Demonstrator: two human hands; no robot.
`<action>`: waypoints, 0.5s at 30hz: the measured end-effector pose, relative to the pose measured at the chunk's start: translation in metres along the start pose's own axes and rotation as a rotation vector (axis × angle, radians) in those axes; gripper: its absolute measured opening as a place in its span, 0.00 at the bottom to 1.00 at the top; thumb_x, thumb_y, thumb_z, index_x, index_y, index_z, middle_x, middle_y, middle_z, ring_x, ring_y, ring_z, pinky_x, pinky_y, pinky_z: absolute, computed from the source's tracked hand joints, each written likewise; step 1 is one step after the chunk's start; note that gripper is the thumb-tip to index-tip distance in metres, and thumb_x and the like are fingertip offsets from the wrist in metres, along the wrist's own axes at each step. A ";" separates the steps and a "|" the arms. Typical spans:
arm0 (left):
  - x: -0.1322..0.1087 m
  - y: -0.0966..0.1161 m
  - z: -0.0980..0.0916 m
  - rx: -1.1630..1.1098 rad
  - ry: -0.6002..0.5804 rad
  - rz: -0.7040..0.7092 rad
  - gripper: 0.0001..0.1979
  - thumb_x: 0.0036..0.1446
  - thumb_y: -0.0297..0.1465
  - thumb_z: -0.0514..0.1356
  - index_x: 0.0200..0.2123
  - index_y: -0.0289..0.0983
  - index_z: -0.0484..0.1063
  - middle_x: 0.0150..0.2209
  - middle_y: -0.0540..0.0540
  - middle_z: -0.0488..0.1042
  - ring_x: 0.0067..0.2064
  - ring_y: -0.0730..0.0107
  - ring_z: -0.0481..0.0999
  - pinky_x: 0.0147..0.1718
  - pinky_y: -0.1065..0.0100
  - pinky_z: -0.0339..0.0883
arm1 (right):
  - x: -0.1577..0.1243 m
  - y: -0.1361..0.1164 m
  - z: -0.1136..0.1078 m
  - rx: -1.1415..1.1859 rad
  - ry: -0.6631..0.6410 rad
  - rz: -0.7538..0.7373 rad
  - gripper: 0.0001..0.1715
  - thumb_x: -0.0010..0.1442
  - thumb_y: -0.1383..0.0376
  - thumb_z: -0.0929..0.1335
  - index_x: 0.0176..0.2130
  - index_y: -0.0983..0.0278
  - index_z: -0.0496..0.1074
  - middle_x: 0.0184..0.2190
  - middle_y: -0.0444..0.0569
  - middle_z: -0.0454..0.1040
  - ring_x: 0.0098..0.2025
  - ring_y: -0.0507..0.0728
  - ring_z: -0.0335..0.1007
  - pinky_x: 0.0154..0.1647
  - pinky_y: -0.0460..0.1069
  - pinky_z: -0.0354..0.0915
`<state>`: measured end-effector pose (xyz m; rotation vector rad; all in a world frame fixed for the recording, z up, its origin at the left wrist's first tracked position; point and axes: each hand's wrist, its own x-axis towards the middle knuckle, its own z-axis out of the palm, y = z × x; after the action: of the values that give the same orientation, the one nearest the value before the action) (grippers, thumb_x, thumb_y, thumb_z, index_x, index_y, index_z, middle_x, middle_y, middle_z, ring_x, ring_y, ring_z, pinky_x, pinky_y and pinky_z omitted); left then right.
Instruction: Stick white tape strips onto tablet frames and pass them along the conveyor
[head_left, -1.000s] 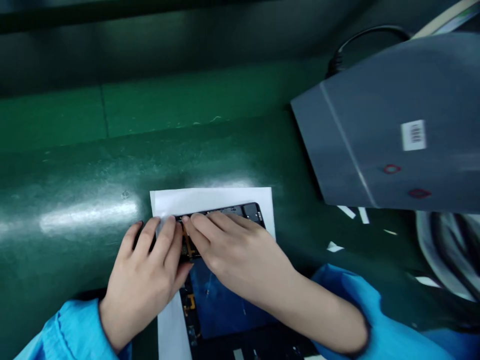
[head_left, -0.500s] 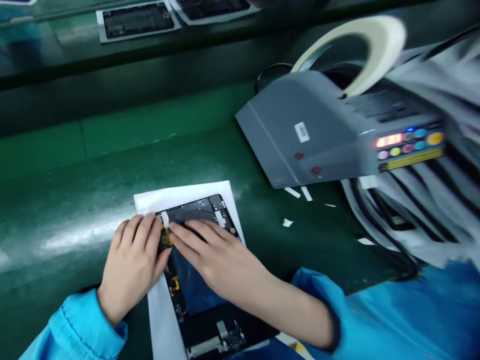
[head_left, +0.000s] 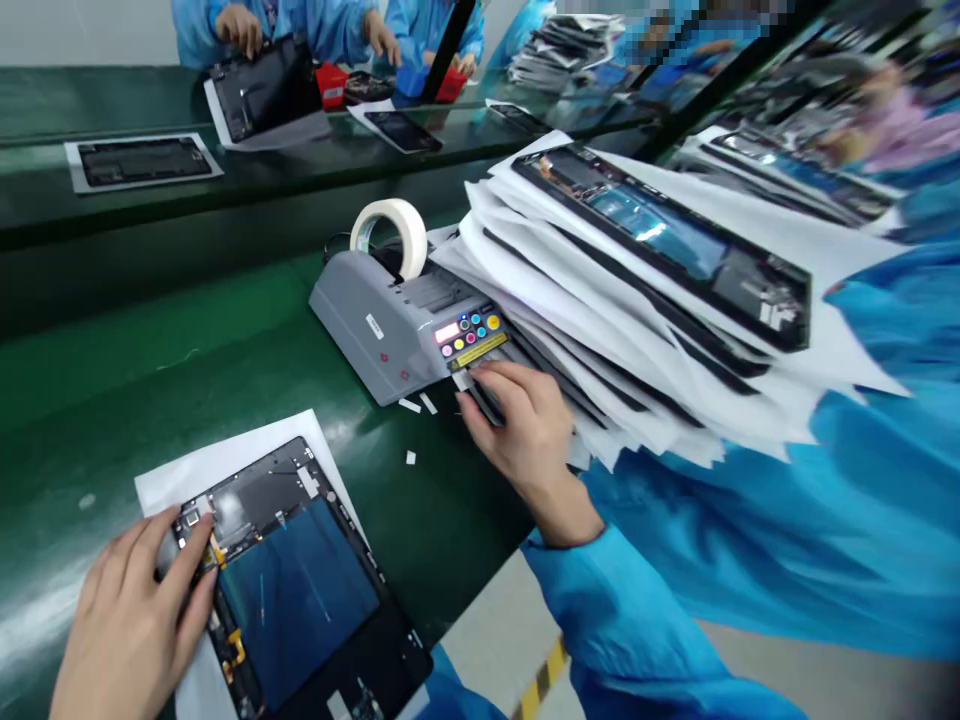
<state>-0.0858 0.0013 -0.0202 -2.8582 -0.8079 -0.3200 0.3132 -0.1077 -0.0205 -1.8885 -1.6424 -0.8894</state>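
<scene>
Green bench (head_left: 75, 400): L grip (head_left: 131, 620) spread on tablet (head_left: 292, 590), R grip (head_left: 521, 430) at tape dispenser (head_left: 375, 330), unclear.

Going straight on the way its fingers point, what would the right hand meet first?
Probably the tape dispenser, at its front edge below the buttons, though the right hand may already be touching; depth is unclear.

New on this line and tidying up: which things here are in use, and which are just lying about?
In use: left hand, tablet under it, white sheet, right hand, tape dispenser.

Lying about: tape scraps, stacked tablets, far-bench tablets.
</scene>
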 end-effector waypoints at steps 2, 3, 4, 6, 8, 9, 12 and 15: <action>0.000 0.001 0.001 -0.004 0.001 -0.009 0.20 0.63 0.35 0.51 0.56 0.35 0.69 0.53 0.31 0.67 0.49 0.41 0.71 0.45 0.46 0.68 | 0.002 0.005 0.005 0.021 0.021 -0.021 0.15 0.58 0.70 0.70 0.46 0.62 0.71 0.41 0.54 0.77 0.42 0.60 0.74 0.38 0.53 0.70; 0.000 0.002 0.001 -0.007 0.001 -0.023 0.20 0.63 0.35 0.51 0.56 0.35 0.68 0.53 0.31 0.67 0.49 0.42 0.71 0.45 0.45 0.68 | 0.002 0.008 0.005 0.039 0.033 -0.033 0.14 0.58 0.71 0.70 0.45 0.61 0.72 0.40 0.52 0.77 0.41 0.59 0.75 0.38 0.52 0.70; 0.000 0.003 0.001 -0.011 -0.001 -0.040 0.20 0.63 0.35 0.52 0.56 0.35 0.68 0.53 0.31 0.67 0.49 0.42 0.70 0.46 0.45 0.68 | 0.002 0.011 0.002 0.059 0.049 -0.041 0.14 0.57 0.73 0.69 0.44 0.61 0.72 0.38 0.51 0.78 0.39 0.58 0.75 0.37 0.52 0.70; 0.000 0.007 -0.001 -0.021 -0.014 -0.078 0.19 0.63 0.34 0.52 0.56 0.36 0.67 0.53 0.32 0.67 0.50 0.42 0.69 0.47 0.45 0.67 | 0.000 0.016 -0.009 0.092 0.115 -0.029 0.16 0.56 0.74 0.70 0.44 0.59 0.73 0.35 0.49 0.78 0.37 0.59 0.75 0.36 0.52 0.70; 0.001 0.012 -0.005 -0.037 -0.039 -0.105 0.18 0.63 0.33 0.53 0.55 0.37 0.67 0.53 0.33 0.66 0.51 0.43 0.69 0.47 0.46 0.68 | -0.003 0.015 -0.025 0.118 0.208 0.013 0.19 0.54 0.75 0.71 0.44 0.58 0.74 0.33 0.49 0.78 0.34 0.60 0.75 0.33 0.53 0.69; 0.001 0.014 -0.007 -0.046 -0.055 -0.111 0.18 0.63 0.33 0.54 0.55 0.37 0.67 0.53 0.33 0.66 0.52 0.44 0.68 0.47 0.46 0.68 | -0.005 0.010 -0.033 0.144 0.264 0.014 0.20 0.53 0.75 0.72 0.44 0.56 0.75 0.30 0.47 0.78 0.30 0.59 0.75 0.30 0.52 0.67; 0.004 0.017 -0.011 -0.066 -0.085 -0.114 0.18 0.63 0.31 0.55 0.55 0.36 0.66 0.53 0.32 0.65 0.52 0.45 0.68 0.47 0.46 0.69 | -0.006 -0.019 -0.048 0.389 -0.027 0.019 0.18 0.54 0.76 0.71 0.43 0.58 0.75 0.32 0.50 0.78 0.33 0.59 0.75 0.32 0.53 0.69; 0.007 0.018 -0.014 -0.086 -0.083 -0.120 0.17 0.62 0.29 0.56 0.54 0.34 0.67 0.53 0.31 0.65 0.52 0.45 0.68 0.46 0.46 0.69 | 0.001 -0.065 -0.042 0.615 -0.342 -0.251 0.07 0.62 0.70 0.67 0.42 0.63 0.74 0.40 0.52 0.78 0.40 0.59 0.74 0.41 0.53 0.71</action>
<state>-0.0726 -0.0128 -0.0065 -2.9257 -1.0076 -0.2574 0.2422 -0.1271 0.0049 -1.4694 -2.0834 -0.0980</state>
